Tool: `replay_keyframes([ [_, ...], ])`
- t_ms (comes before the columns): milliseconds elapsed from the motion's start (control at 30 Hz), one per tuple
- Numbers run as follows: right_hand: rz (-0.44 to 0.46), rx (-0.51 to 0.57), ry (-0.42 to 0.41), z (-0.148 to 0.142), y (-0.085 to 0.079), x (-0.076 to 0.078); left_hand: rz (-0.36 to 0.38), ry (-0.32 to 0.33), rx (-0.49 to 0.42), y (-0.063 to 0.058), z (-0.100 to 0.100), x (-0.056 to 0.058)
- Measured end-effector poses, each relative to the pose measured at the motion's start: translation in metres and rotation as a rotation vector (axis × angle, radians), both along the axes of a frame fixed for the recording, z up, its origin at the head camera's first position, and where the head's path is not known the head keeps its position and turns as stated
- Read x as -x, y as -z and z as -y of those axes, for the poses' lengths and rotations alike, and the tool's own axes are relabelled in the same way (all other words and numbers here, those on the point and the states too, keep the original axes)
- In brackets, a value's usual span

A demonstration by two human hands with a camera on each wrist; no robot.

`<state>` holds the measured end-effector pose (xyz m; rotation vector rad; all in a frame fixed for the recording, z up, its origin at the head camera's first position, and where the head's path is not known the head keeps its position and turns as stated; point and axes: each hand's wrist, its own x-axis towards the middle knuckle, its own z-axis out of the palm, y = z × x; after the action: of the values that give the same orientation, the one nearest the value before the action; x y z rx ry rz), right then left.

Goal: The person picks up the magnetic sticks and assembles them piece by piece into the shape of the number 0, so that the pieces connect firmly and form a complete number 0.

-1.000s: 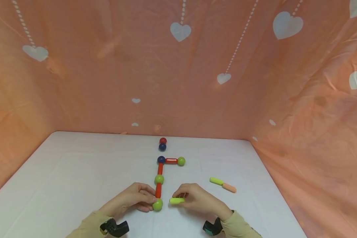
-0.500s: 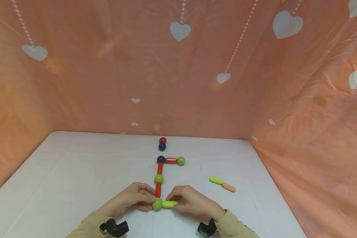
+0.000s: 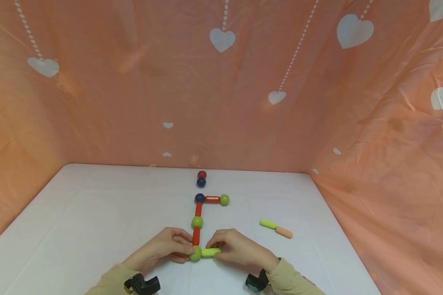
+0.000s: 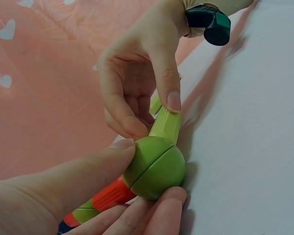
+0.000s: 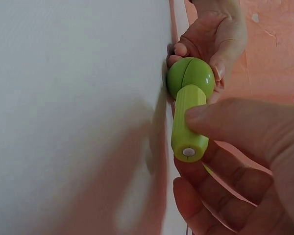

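My left hand (image 3: pixel 167 246) grips the near green ball (image 3: pixel 195 253) between thumb and fingers. From that ball a red rod (image 3: pixel 196 236) leads to a middle green ball (image 3: pixel 197 222), and another red rod (image 3: pixel 198 209) goes on to a dark blue ball (image 3: pixel 199 198). My right hand (image 3: pixel 240 248) pinches a yellow-green rod (image 5: pixel 186 122) between thumb and fingers. Its far end touches the near green ball, seen in both wrist views; a white disc shows at its free end in the right wrist view.
A side red rod (image 3: pixel 212 199) joins the blue ball to another green ball (image 3: pixel 224 199). Behind stand a red ball (image 3: pixel 202 174) and a loose blue ball (image 3: pixel 201 182), touching. At right lie a second yellow-green rod (image 3: pixel 268 224) and an orange rod (image 3: pixel 284 232), end to end.
My right hand has moved left with the yellow-green rod, closing the gap to the near green ball. The left hand has stayed on the ball.
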<state>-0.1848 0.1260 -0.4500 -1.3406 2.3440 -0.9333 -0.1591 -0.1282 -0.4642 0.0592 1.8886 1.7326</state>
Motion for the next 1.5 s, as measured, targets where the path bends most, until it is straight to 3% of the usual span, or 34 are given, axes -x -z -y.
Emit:
replay_keyframes([
  [233,0.061,-0.01,-0.013,-0.002,-0.003,0.004,-0.005,-0.002,0.014,-0.001,-0.001,0.001],
  [367,0.122,0.028,-0.013,-0.004,-0.011,0.016,-0.004,-0.003,0.027,0.0,-0.002,0.001],
  [633,-0.005,0.156,0.074,-0.001,-0.036,0.066,0.013,-0.013,0.018,0.002,0.0,0.001],
  [800,-0.023,0.198,0.157,0.009,-0.044,0.1,0.014,-0.01,0.016,0.003,0.001,0.001],
  [1067,-0.008,0.167,0.243,0.031,-0.036,0.142,0.015,-0.003,0.011,0.007,0.002,0.0],
  [1267,-0.02,0.096,0.242,0.047,-0.026,0.156,0.001,0.012,-0.01,0.006,0.003,-0.002],
  [1500,-0.019,0.022,0.21,0.059,-0.025,0.164,0.013,-0.004,0.025,0.005,0.002,0.0],
])
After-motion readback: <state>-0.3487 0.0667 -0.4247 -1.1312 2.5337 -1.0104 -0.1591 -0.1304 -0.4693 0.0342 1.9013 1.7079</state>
